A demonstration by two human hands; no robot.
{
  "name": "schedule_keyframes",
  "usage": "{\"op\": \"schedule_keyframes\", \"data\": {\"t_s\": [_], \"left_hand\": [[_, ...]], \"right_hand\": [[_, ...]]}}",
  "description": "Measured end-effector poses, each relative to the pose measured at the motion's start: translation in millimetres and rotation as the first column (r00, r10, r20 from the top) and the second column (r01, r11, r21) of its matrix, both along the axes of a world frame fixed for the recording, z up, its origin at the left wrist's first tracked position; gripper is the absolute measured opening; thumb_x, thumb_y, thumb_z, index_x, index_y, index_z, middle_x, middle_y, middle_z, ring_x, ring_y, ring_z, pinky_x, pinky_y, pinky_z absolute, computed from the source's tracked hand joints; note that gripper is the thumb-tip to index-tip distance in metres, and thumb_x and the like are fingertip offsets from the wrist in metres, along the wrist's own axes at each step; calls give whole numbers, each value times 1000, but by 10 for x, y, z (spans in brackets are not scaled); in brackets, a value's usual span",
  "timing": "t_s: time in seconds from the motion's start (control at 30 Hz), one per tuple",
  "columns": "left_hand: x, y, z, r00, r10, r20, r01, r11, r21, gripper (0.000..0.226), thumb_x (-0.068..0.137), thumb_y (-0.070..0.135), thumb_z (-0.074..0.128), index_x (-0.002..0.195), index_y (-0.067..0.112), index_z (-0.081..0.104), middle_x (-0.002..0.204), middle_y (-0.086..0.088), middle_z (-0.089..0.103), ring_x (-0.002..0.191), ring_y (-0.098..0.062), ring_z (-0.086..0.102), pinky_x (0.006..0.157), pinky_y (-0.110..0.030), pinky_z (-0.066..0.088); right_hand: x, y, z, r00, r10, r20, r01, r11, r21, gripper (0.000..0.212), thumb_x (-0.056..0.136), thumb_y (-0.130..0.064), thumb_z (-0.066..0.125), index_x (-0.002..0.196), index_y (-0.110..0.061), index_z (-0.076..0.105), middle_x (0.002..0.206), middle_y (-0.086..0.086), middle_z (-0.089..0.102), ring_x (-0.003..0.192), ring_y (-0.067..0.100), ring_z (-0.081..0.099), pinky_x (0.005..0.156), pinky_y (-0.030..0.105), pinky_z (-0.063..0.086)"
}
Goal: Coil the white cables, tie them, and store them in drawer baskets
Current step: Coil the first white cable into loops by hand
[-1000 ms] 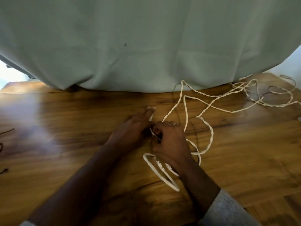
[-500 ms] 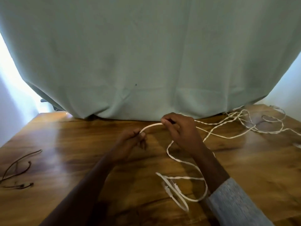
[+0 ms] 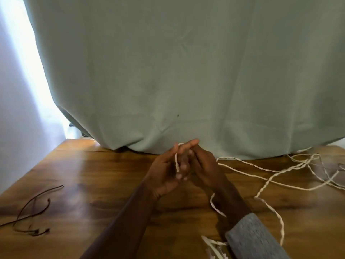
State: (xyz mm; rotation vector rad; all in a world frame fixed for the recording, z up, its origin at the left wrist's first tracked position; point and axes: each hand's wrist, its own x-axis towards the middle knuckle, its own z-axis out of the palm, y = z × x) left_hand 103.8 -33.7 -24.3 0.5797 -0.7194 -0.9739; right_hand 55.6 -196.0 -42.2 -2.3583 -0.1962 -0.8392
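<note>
Both hands are meeting above the table (image 3: 97, 184). Left hand (image 3: 164, 174) is standing half open, palm turned right, with the white cable (image 3: 276, 181) hanging over its fingers (image 3: 186, 146). Right hand (image 3: 203, 165) is pressing against it, its grip hidden. Cable is trailing right across the wood, with loops lying near the grey sleeve (image 3: 255, 238). Dark cord (image 3: 31, 208) is lying far left.
</note>
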Motion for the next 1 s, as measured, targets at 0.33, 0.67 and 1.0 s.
{"op": "schedule_keyframes", "data": {"t_s": [0.33,0.67,1.0], "left_hand": [[319,306,38,849,456,-267,-489,869,-72,50,99,38,40,144,16,45,133,-6,65,120,-24,64,95,-50,54],[364,287,-160,670,698,252,-742,642,195,32,107,23,39,130,2,49,87,-19,76,90,-28,75,80,-36,60],[273,141,-416,466,329,821,-783,586,210,35,104,16,43,72,7,50,57,2,50,50,-8,46,50,-29,36]], "right_hand": [[192,237,-209,936,-152,-318,-38,853,-521,35,101,-52,35,116,-34,62,107,1,71,96,23,66,77,35,53],[33,458,-59,951,-68,-301,-133,789,-599,23,98,-39,53,111,-25,66,106,2,71,96,24,65,67,26,35],[-57,305,72,996,46,-80,-75,912,-404,17,83,-42,69,86,-26,64,80,-9,69,69,12,63,58,39,51]]}}
